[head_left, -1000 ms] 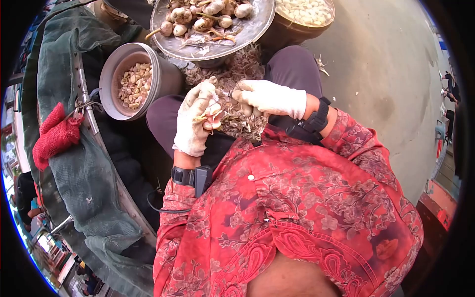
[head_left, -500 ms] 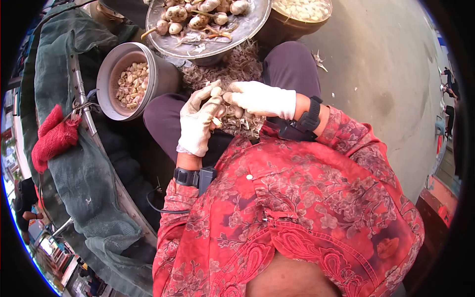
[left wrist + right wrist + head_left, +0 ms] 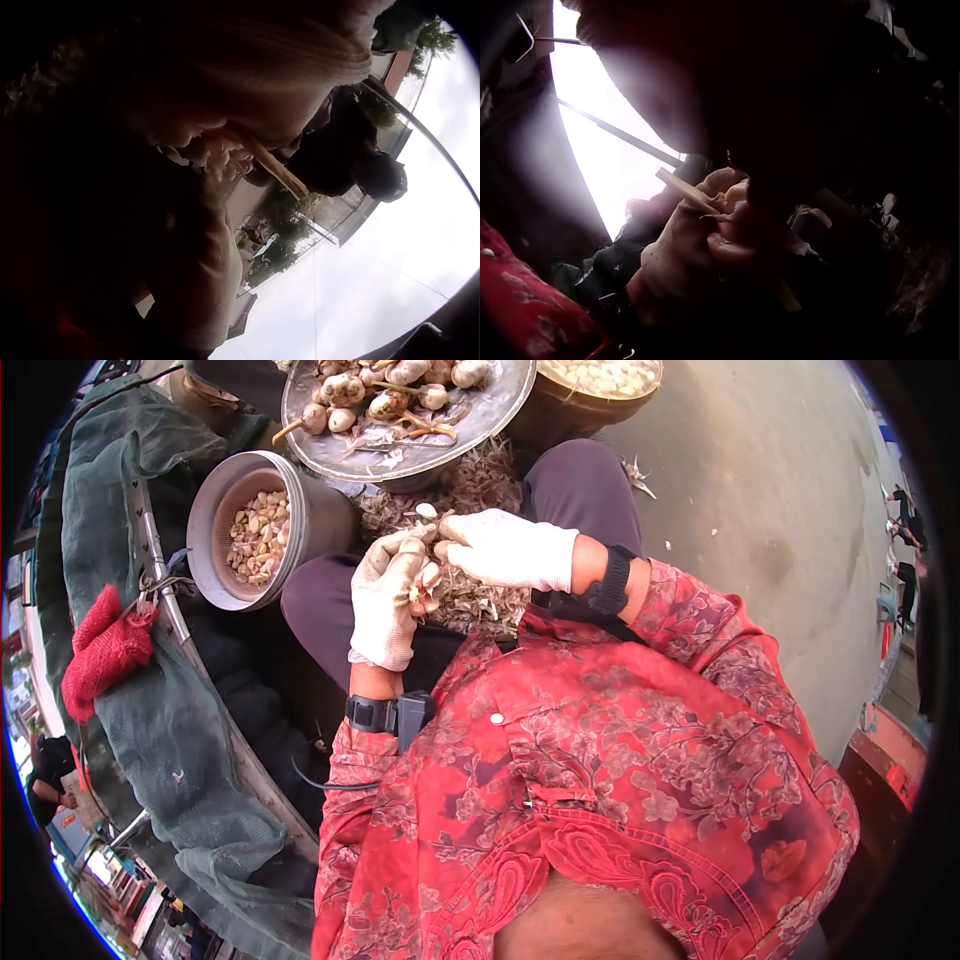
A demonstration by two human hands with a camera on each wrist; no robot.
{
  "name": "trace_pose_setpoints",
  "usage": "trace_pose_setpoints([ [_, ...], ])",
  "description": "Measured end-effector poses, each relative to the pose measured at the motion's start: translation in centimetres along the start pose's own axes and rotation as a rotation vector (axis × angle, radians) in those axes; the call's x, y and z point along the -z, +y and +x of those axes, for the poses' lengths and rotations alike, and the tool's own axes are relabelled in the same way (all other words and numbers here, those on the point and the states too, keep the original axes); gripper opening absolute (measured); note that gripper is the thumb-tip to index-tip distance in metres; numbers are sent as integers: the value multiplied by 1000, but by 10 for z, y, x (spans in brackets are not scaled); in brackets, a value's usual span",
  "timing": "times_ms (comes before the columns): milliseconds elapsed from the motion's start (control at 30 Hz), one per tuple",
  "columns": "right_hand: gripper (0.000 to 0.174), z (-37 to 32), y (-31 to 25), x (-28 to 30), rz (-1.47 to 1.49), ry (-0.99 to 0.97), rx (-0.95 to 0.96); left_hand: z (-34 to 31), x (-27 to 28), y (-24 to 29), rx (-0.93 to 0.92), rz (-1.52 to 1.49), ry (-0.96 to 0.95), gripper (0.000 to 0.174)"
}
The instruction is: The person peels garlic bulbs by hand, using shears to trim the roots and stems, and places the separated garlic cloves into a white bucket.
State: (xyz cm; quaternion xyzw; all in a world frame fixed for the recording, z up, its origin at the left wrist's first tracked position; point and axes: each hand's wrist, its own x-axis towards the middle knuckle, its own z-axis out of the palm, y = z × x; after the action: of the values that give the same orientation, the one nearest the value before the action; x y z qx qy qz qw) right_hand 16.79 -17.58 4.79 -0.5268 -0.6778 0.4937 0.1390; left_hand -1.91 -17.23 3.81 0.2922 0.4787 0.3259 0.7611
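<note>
Two hands in white gloves meet above the lap in the head view. The left hand (image 3: 385,600) curls round part of a garlic bulb (image 3: 424,582), with pinkish cloves showing at its palm. A pale stem (image 3: 277,172) sticks out of that garlic in the left wrist view; the right wrist view shows the stem (image 3: 686,189) and cloves too. One whitish garlic clove (image 3: 426,511) shows just beyond the left fingertips. The right hand (image 3: 515,550) has its fingertips right at the left ones; what lies between its fingers is hidden.
Garlic bulbs (image 3: 388,404) lie on a round metal tray (image 3: 485,422) ahead. A grey bucket (image 3: 335,520) of cloves stands left of the knees, a brown container (image 3: 565,420) of white cloves at the back right. Dry skins (image 3: 480,605) heap between the legs. Green netting (image 3: 190,750) hangs at left.
The clove that was between the left fingers half a second ago now shows beyond their tips. The right hand has come closer to the left since one second ago. The view has shifted slightly.
</note>
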Motion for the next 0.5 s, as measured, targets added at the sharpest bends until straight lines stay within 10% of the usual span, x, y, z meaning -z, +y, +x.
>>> trace_pose_setpoints([
  [500, 54, -1, 38, 19, -162, -256, -249, 81, 40, -24, 223, -15, 286, 19],
])
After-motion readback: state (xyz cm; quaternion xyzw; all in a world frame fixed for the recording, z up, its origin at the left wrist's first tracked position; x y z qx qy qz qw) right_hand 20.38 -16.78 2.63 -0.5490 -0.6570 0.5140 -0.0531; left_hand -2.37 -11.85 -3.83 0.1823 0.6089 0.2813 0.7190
